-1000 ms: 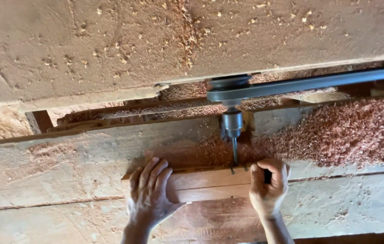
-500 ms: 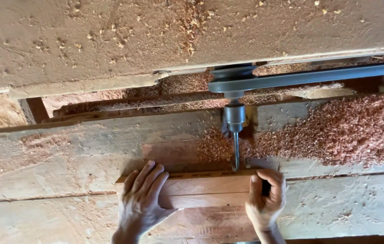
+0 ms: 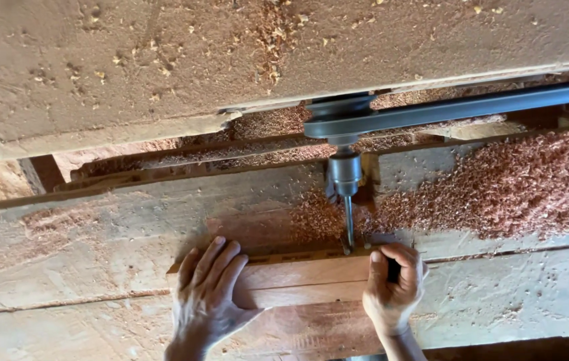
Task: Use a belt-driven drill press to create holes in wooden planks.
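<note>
Your left hand (image 3: 207, 297) lies flat and spread on the top of the wooden block (image 3: 298, 281), fingers stretched out toward the far side and pressing down on its left part. Your right hand (image 3: 395, 294) is curled tight around the right end of the same block, thumb up along the near face. The block lies lengthwise, left to right, on the dusty workbench (image 3: 97, 267), near you. Its far edge shows a row of dark notches. The drill bit (image 3: 349, 224) points straight toward you from the chuck (image 3: 344, 175) and its tip meets the far edge of the block, just to the left of your right hand. A dark belt (image 3: 465, 107) runs from the pulley above the chuck off to the right. A heap of reddish shavings (image 3: 498, 187) lies right of the bit, well apart from your hands.
</note>
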